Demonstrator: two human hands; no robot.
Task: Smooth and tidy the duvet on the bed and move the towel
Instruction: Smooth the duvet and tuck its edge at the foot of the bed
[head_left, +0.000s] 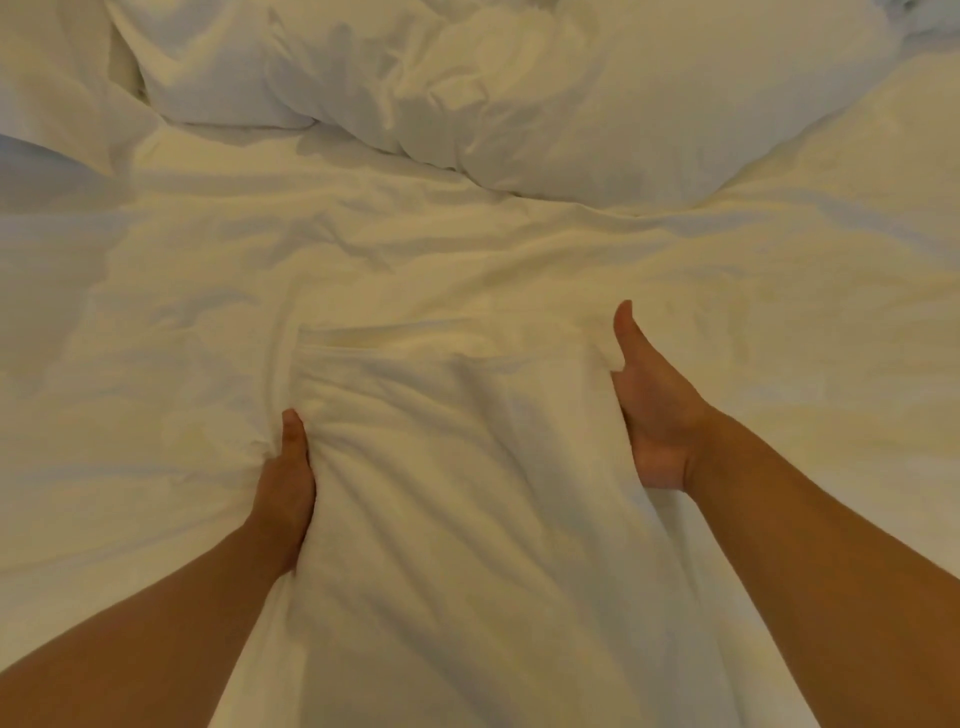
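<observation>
A white, wrinkled duvet (457, 291) covers the whole bed. A raised fold of it runs toward me between my two hands. My left hand (287, 483) grips the left side of that fold, thumb on top and fingers hidden under the bunched fabric. My right hand (652, 410) holds the right side of the fold, thumb pointing up and away, its fingers tucked out of sight beneath the cloth. I see no towel.
A rumpled heap of white bedding or pillows (519, 93) lies at the far side of the bed. Another white mound (47, 104) sits at the far left. Flatter duvet spreads to the left and right of my arms.
</observation>
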